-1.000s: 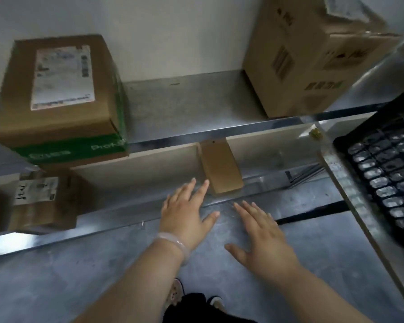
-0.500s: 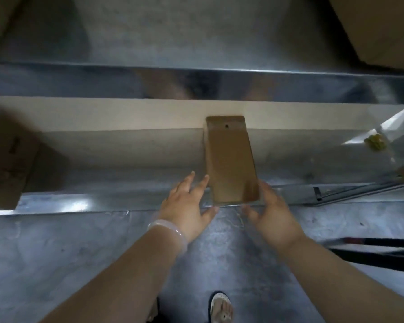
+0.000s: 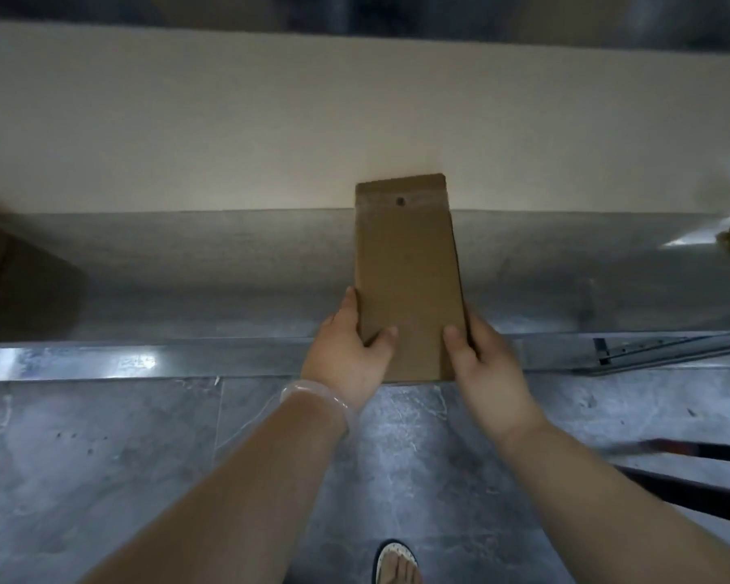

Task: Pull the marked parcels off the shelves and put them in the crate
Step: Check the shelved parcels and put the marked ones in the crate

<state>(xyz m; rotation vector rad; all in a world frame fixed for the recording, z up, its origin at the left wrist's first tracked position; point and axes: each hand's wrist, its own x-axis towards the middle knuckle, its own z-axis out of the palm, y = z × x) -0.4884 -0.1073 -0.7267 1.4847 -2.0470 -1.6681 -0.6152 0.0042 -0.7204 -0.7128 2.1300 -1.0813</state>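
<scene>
A flat brown cardboard parcel [image 3: 407, 271] is gripped at its near end by the left hand [image 3: 348, 356] and right hand [image 3: 487, 364], seemingly at the front of the grey metal shelf [image 3: 186, 267].

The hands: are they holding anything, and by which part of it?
Both hold the flat brown parcel by its near end: the left hand grips its left edge, the right hand its right edge, thumbs on top.
</scene>
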